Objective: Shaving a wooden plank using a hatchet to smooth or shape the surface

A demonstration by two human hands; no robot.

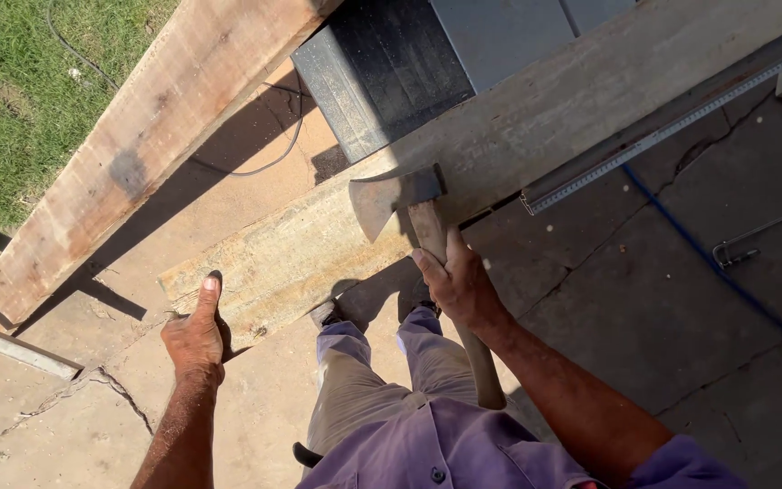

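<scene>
An axe [409,204] is gripped in the right hand [457,285], whose fingers are wrapped around the wooden handle just below the head. The handle's long axis runs from beside the person's right hip up and slightly leftward to the head; its butt end is seen below the wrist. The blade is turned to the left, toward the left hand, and the head lies over a plank [500,154].

The plank's long axis runs diagonally, from its near end by the left hand up and away to the right, past the right hand. The left hand [195,335] is closed on that near end, thumb laid up against the edge, fingers hidden beneath. The two hands are kept well apart, with the axe head between them and farther out.

A second, broader board [138,145] is seen beyond the left hand, slanting in much the same direction. Beyond the right hand a long metal ruler [662,136] is laid alongside the plank's lower edge. A blue hose [717,272] is trailed across the concrete floor [662,344] to the right of the right hand. Grass [11,91] is seen far left.
</scene>
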